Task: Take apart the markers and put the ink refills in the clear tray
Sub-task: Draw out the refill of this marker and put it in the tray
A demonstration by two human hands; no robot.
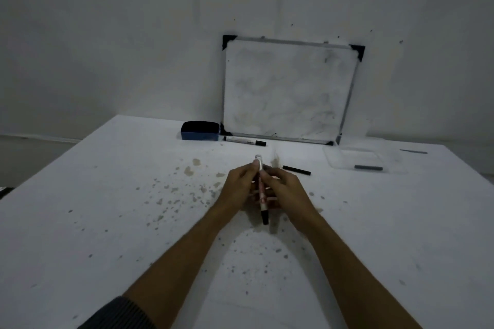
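My left hand [238,187] and my right hand [286,189] both hold one white marker [261,189] above the middle of the table. Its black cap points toward me and its open far end points away. A loose black piece [296,170] lies on the table just right of my hands. The clear tray [364,159] stands at the back right with one dark ink refill [368,167] lying in it. Another whole marker [244,141] lies in front of the whiteboard.
A small whiteboard [290,88] leans on the wall at the back of the stained white table [133,195]. A blue eraser [200,130] sits to its left. A thin dark stick [413,152] lies at the far right, beyond the tray.
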